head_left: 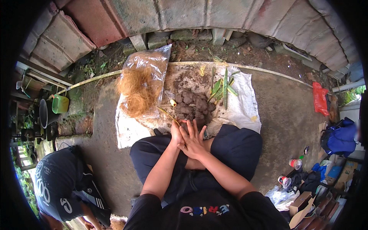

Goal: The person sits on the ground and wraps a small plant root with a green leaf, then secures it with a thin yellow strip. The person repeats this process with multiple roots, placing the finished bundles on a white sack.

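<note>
Over my lap, my left hand (176, 133) is closed at the near edge of a pile of dark, lumpy soil (193, 105). A thin yellow-green plant stalk (166, 114) sticks out from its fingertips toward the far left. My right hand (194, 142) lies against the left one with its fingers spread; its palm is hidden, and a little dark soil shows between the hands. Beyond them, a small spool of pale thread (173, 102) rests beside the pile. Long green leaves with yellow edges (225, 90) lie to the right of the soil.
A white woven sack (245, 101) is spread under everything. Brown coconut fibre (138, 92) spills from a clear plastic bag (163, 63) at the far left. Another person (63, 184) bends over at the lower left. Boxes, cups and a blue bag (339, 138) line the right.
</note>
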